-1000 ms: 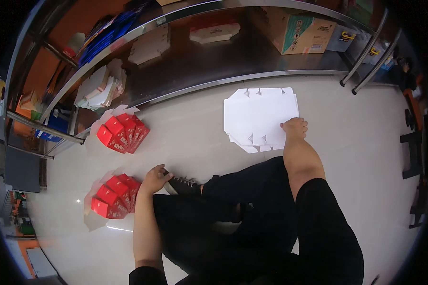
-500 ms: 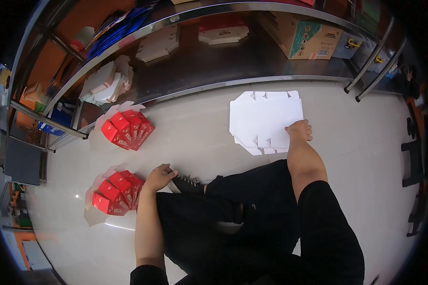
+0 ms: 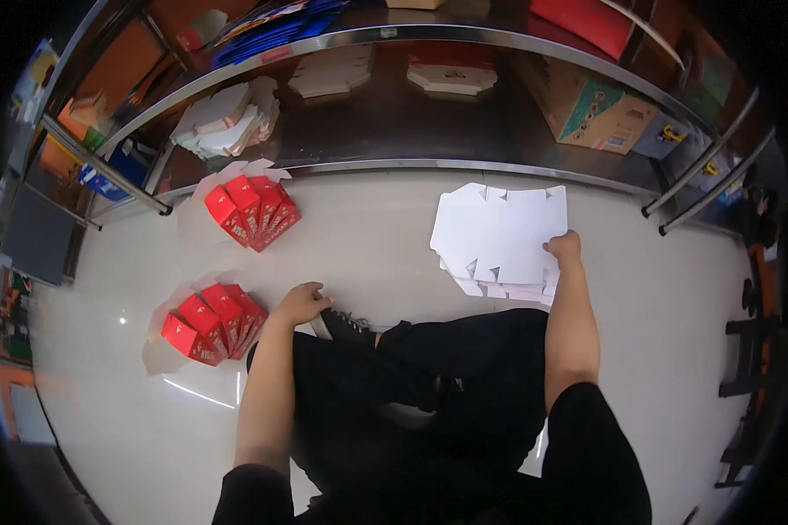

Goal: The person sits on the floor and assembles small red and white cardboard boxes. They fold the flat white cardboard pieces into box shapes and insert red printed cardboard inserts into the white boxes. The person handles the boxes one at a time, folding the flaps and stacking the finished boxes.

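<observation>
My right hand [image 3: 565, 248] grips the right edge of a white flat box blank [image 3: 499, 232], thumb on top and fingers curled out of sight. The blank is the top one of a small pile, its notched edges showing over those beneath. My left hand [image 3: 303, 304] rests beside my dark shoe [image 3: 348, 328], fingers loosely apart and holding nothing. To its left, a fanned group of red folded boxes [image 3: 214, 324] sits on the floor. Farther off stands a second fanned group of red boxes [image 3: 252, 210], pale flaps sticking out behind.
Ahead, a metal shelf rack [image 3: 394, 118] spans the view. Its lower shelf holds stacked flat cartons [image 3: 228, 118] and a large brown cardboard box [image 3: 600, 114]. A metal leg [image 3: 153, 203] meets the tiled floor near the red boxes. Dark stools [image 3: 744, 385] stand at the far right.
The view has tilted and shifted, so the rack sits lower. My right thumb now lies over the top blank's edge, which appears slightly raised from the pile. My left hand stays by the shoe.
</observation>
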